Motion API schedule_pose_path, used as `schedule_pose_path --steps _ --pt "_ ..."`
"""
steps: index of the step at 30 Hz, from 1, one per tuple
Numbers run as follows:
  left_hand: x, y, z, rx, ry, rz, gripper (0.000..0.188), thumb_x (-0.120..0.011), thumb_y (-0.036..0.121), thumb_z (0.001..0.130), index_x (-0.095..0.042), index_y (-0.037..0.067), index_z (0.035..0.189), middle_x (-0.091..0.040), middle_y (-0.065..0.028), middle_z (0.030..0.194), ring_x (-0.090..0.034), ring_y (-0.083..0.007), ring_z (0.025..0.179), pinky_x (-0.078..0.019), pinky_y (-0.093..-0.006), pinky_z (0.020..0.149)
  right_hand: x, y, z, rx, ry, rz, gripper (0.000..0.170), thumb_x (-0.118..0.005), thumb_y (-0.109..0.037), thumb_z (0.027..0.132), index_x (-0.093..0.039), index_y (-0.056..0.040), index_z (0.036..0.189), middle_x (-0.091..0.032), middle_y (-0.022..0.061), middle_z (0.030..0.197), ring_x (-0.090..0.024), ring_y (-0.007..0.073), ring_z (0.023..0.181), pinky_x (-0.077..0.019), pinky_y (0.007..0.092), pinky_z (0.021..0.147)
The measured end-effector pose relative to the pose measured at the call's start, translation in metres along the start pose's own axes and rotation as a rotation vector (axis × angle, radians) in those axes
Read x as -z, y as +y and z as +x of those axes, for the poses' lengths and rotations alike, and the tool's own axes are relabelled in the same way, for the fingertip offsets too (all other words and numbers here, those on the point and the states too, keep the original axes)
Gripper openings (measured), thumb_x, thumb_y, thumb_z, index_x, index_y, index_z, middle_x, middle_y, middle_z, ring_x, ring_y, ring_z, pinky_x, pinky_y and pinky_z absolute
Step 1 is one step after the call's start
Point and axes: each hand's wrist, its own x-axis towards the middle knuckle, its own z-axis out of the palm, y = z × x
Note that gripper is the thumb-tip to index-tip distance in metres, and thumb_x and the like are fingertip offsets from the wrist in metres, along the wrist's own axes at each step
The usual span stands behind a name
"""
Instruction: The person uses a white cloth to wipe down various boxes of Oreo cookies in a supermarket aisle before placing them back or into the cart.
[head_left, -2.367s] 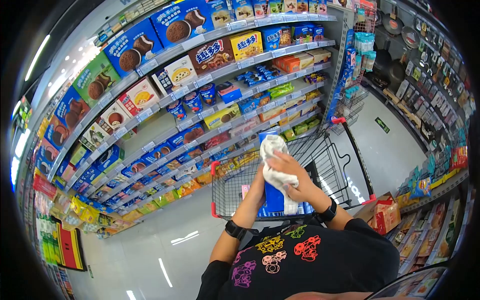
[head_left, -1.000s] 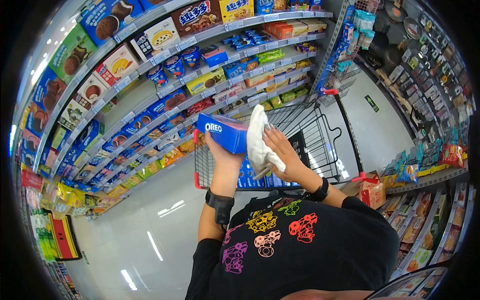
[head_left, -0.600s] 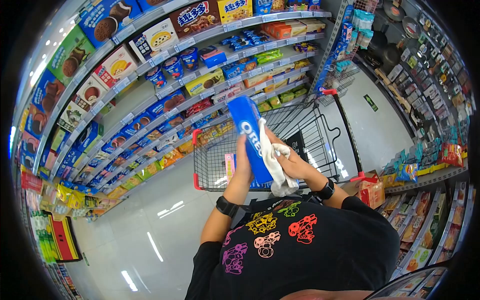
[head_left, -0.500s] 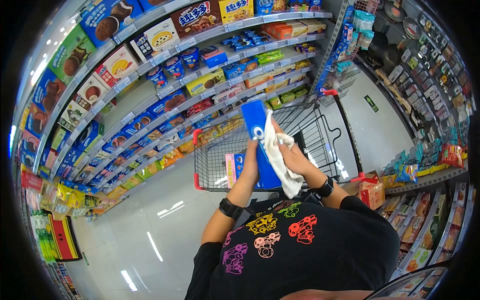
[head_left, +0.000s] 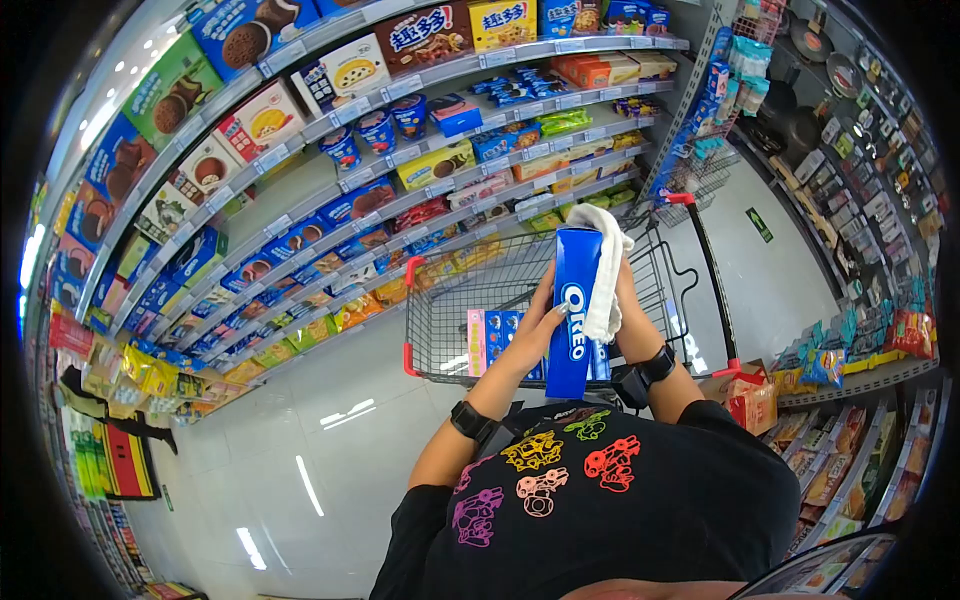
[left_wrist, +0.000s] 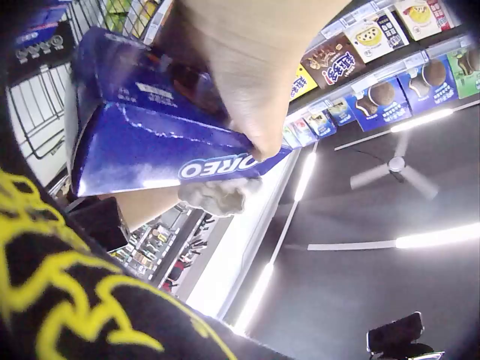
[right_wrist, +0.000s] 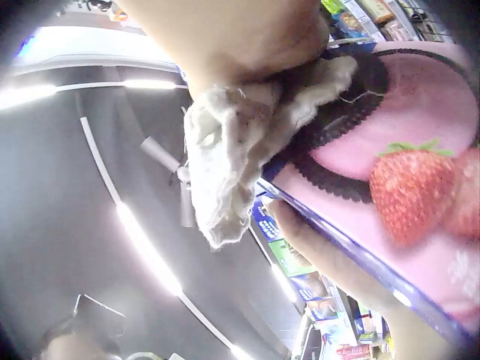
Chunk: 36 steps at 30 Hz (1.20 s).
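Observation:
A blue Oreo biscuit box point(head_left: 567, 372) is held upright over the cart in the head view, its narrow lettered side toward me. My left hand point(head_left: 538, 325) grips its left side, thumb lying along the lettered side. In my right hand point(head_left: 630, 312) a white cloth point(head_left: 604, 275) is held against the box's right side, drooping over its top corner. The right wrist view shows the cloth point(right_wrist: 225, 161) bunched under the hand, beside a pink box face with a strawberry point(right_wrist: 412, 191). My right fingertips are hidden behind cloth and box.
Below the hands stands a black wire shopping cart point(head_left: 450, 300) with red corners, holding a pink-and-blue box point(head_left: 490, 335) and other blue packs. Biscuit shelves point(head_left: 330, 210) curve along the front and left. At right are a pan rack point(head_left: 800, 130) and a red package point(head_left: 750, 400).
The cloth came off the box as the box tipped left, then went back against its right side. The box has since turned more upright and moved right in the view. A walker appears at far left.

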Motion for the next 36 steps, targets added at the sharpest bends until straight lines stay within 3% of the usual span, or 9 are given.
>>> schedule_pose_path --steps 2,5,9,13,16,19,24,31,36 --pt "0.004 -0.006 0.0 -0.011 0.055 -0.05 0.061 -0.04 0.014 0.085 -0.009 0.009 0.138 -0.021 -0.0136 0.137 -0.026 -0.021 0.124 -0.0212 -0.0319 0.101 -0.001 0.016 -0.004 -0.168 -0.067 0.214 0.029 -0.043 -0.027 0.088 -0.051 -0.0021 0.101 -0.059 0.0067 0.082 -0.058 0.012 0.068 -0.0482 0.0243 0.057" --pt "0.025 -0.023 0.004 -0.034 0.087 -0.117 0.06 -0.038 0.015 0.086 -0.01 0.009 0.138 -0.021 -0.0129 0.138 -0.026 -0.0214 0.124 -0.0212 -0.0311 0.102 -0.011 0.039 -0.011 -0.074 -0.111 0.239 0.029 -0.044 -0.026 0.088 -0.052 -0.002 0.101 -0.059 0.0067 0.083 -0.059 0.0125 0.068 -0.0488 0.0253 0.058" --pt "0.02 0.006 -0.003 0.272 0.149 -0.319 0.056 -0.039 0.022 0.088 -0.015 0.011 0.137 -0.027 -0.0093 0.135 -0.034 -0.0183 0.12 -0.0303 -0.0294 0.097 0.008 0.061 -0.003 -0.104 -0.205 0.1 0.036 -0.044 -0.033 0.088 -0.048 -0.0042 0.11 -0.058 0.0072 0.095 -0.059 0.0149 0.079 -0.0498 0.0263 0.066" --pt "0.03 0.003 -0.016 0.368 0.076 -0.379 0.059 -0.039 0.028 0.09 -0.007 0.014 0.138 -0.036 -0.0071 0.13 -0.046 -0.0141 0.109 -0.0412 -0.0291 0.088 0.009 0.05 -0.004 -0.215 -0.304 0.387 0.036 -0.039 -0.023 0.088 -0.043 -0.0005 0.115 -0.055 0.0137 0.102 -0.058 0.0235 0.086 -0.0511 0.0324 0.072" --pt "0.032 -0.002 -0.027 0.281 0.129 -0.351 0.047 -0.037 0.036 0.091 -0.026 0.012 0.13 -0.053 -0.0064 0.108 -0.055 -0.0132 0.091 -0.0475 -0.0299 0.079 0.007 0.05 0.001 -0.136 -0.903 0.622 0.057 -0.031 -0.042 0.091 -0.019 -0.0079 0.135 -0.033 0.0069 0.132 -0.037 0.0197 0.118 -0.0327 0.0316 0.098" --pt "0.035 0.017 -0.04 0.222 0.154 -0.283 0.045 -0.038 0.031 0.091 -0.027 0.01 0.129 -0.054 -0.0058 0.105 -0.056 -0.011 0.087 -0.0486 -0.0273 0.076 -0.034 0.027 -0.035 -0.101 -0.313 0.245 0.041 -0.04 -0.034 0.089 -0.039 -0.0066 0.12 -0.052 0.0053 0.107 -0.054 0.0174 0.091 -0.0461 0.027 0.075" --pt "0.065 -0.005 -0.056 -0.019 0.353 -0.094 0.049 -0.042 0.02 0.087 -0.026 0.008 0.132 -0.049 -0.0082 0.112 -0.05 -0.0129 0.098 -0.0411 -0.0264 0.084 -0.061 0.068 -0.028 -0.247 -0.401 0.259 0.044 -0.045 -0.042 0.086 -0.045 -0.007 0.114 -0.057 0.0089 0.1 -0.06 0.0188 0.08 -0.0525 0.0293 0.067" --pt "0.092 -0.015 -0.08 -0.101 0.587 0.032 0.053 -0.048 0.019 0.085 -0.025 0.01 0.132 -0.047 -0.0101 0.107 -0.048 -0.0149 0.094 -0.0404 -0.0287 0.083 -0.084 0.102 -0.027 -0.349 -0.512 0.26 0.041 -0.045 -0.039 0.086 -0.048 -0.0062 0.111 -0.059 0.008 0.093 -0.061 0.019 0.076 -0.0525 0.0299 0.063" --pt "0.097 0.026 -0.118 -0.301 0.59 0.8 0.072 -0.059 0.026 0.077 -0.018 0.007 0.134 -0.038 -0.017 0.119 -0.04 -0.0237 0.108 -0.0316 -0.036 0.093 -0.126 0.113 -0.066 -0.332 -0.538 0.359 0.043 -0.041 -0.037 0.088 -0.042 -0.0079 0.119 -0.055 0.0087 0.108 -0.056 0.0218 0.093 -0.049 0.0374 0.077"
